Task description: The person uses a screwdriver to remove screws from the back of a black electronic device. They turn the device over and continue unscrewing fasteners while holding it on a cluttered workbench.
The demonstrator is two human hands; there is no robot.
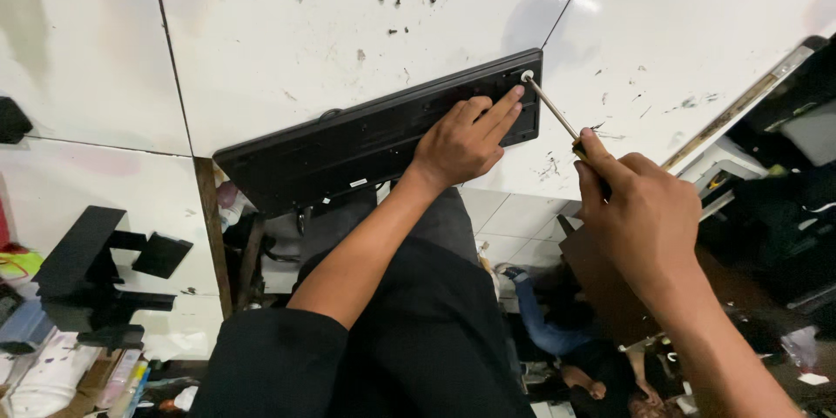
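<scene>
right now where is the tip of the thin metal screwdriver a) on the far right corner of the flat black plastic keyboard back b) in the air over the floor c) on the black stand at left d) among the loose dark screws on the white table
a: the right hand holds the thin metal screwdriver with its tip at the far right corner of the flat black plastic keyboard back, which the left hand presses down.

Single head cam, looking steeply down, close over white table [348, 43] and lap; floor visible past table edge.
</scene>
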